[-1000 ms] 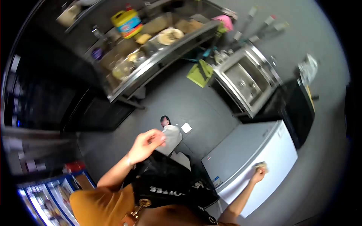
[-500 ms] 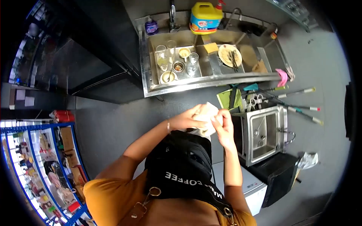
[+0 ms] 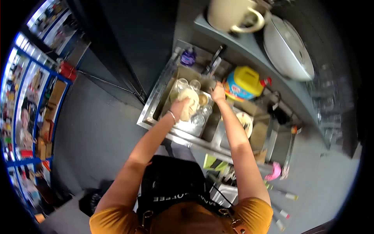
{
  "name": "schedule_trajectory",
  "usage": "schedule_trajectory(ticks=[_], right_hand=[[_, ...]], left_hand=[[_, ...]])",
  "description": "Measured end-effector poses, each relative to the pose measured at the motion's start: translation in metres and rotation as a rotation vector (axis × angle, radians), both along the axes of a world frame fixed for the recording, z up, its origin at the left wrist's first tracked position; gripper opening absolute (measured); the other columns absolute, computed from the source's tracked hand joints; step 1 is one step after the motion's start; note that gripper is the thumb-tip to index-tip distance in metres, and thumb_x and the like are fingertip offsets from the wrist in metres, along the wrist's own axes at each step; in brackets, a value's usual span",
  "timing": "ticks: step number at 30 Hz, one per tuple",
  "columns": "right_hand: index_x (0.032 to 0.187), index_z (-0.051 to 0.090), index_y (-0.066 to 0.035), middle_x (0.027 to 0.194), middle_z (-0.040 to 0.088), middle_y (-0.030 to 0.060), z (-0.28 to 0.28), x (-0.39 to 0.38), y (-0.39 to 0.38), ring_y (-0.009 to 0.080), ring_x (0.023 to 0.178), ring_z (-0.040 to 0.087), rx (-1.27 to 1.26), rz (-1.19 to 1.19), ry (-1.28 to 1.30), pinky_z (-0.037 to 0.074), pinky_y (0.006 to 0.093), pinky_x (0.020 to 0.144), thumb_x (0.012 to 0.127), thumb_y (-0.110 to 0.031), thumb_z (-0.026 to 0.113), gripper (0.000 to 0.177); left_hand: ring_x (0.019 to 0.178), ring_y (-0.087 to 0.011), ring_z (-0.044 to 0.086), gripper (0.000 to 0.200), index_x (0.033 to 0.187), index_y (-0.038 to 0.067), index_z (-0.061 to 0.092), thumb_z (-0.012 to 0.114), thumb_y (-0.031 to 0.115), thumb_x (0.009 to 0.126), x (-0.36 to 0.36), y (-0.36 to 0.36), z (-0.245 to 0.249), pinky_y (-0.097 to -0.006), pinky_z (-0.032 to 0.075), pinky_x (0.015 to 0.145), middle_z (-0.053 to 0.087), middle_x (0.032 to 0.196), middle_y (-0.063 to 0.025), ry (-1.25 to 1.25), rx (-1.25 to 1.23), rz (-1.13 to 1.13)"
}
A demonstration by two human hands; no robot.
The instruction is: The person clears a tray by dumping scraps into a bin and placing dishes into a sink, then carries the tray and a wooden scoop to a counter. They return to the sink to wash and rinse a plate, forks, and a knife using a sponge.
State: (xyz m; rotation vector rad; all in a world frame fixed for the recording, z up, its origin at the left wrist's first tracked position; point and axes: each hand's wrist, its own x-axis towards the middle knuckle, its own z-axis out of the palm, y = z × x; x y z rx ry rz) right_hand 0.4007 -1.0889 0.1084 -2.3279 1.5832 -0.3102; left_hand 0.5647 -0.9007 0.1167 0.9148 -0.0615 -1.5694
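Note:
A cream-coloured cloth [image 3: 189, 103] is bunched in my left hand [image 3: 180, 108] over the left basin of the steel sink [image 3: 177, 134]. Under and around the cloth stand clear glasses [image 3: 201, 116] and a cup [image 3: 203, 100]. My right hand [image 3: 218, 92] is at the back of the sink, below the tap [image 3: 212, 65] and beside the yellow jug [image 3: 244, 84]. Its fingers look curled, but what they hold, if anything, is blurred. A soiled plate [image 3: 245, 123] lies in the right basin, partly behind my right forearm.
A purple soap bottle [image 3: 188, 57] stands at the back left corner. Overhead, a shelf [image 3: 249, 50] carries a large mug [image 3: 230, 15] and a white bowl [image 3: 286, 48]. A pink cloth [image 3: 275, 171] hangs on the sink's right front edge. Several mop handles [image 3: 286, 194] stick out at lower right.
I have come closer to the sink. My left hand has carried the cloth from in front of my apron into the left basin. My right hand has let go of it and reached to the back.

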Motion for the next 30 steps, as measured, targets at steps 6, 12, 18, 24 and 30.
schedule_trajectory(ticks=[6,12,18,24,30], right_hand=[[0.132,0.041,-0.005,0.119,0.055,0.0277,-0.068,0.031,-0.103,0.0410,0.110,0.054,0.222,-0.009,0.201,0.043,0.0468,0.094,0.085,-0.039,0.054,0.059],[0.099,0.064,-0.006,0.105,0.062,0.0251,-0.047,0.036,-0.083,0.0427,0.103,0.056,0.154,0.074,0.273,0.044,0.0476,0.089,0.092,-0.047,0.028,0.055],[0.105,0.064,-0.006,0.109,0.062,0.0231,-0.081,0.029,-0.091,0.0410,0.104,0.056,0.100,0.092,0.148,0.042,0.0459,0.092,0.093,-0.047,0.024,0.059],[0.092,0.055,0.001,0.100,0.061,0.0260,-0.069,0.024,-0.078,0.0461,0.094,0.056,-0.159,0.201,0.034,0.045,0.0470,0.079,0.092,-0.024,0.044,0.027],[0.125,0.049,-0.006,0.121,0.054,0.0076,-0.041,0.018,0.018,0.0224,0.101,0.058,0.955,-0.270,-1.109,0.047,0.0336,0.086,0.097,-0.042,0.044,0.045]], left_hand=[[0.089,-0.0208,0.065,0.042,0.122,0.003,0.051,0.065,0.019,0.087,-0.037,-0.079,-0.039,-0.0348,0.056,0.070,0.063,0.108,-0.0103,-0.250,0.185,0.120],[0.104,-0.0189,0.057,0.060,0.131,0.000,0.041,0.066,0.030,0.086,-0.035,-0.090,-0.019,-0.0313,0.049,0.084,0.058,0.119,-0.0105,-0.181,0.169,0.110],[0.105,-0.0175,0.055,0.060,0.128,0.001,0.042,0.068,0.033,0.085,-0.035,-0.103,-0.041,-0.0328,0.049,0.082,0.058,0.116,-0.0079,-0.099,0.187,0.193],[0.105,-0.0153,0.054,0.061,0.126,0.002,0.046,0.069,0.037,0.083,-0.031,-0.102,-0.044,-0.0292,0.045,0.086,0.059,0.115,-0.0066,-0.132,0.136,0.146],[0.097,-0.0143,0.060,0.044,0.122,0.001,0.054,0.054,0.035,0.094,-0.026,-0.108,-0.061,-0.0270,0.047,0.085,0.061,0.111,-0.0049,-0.038,-0.070,0.090]])
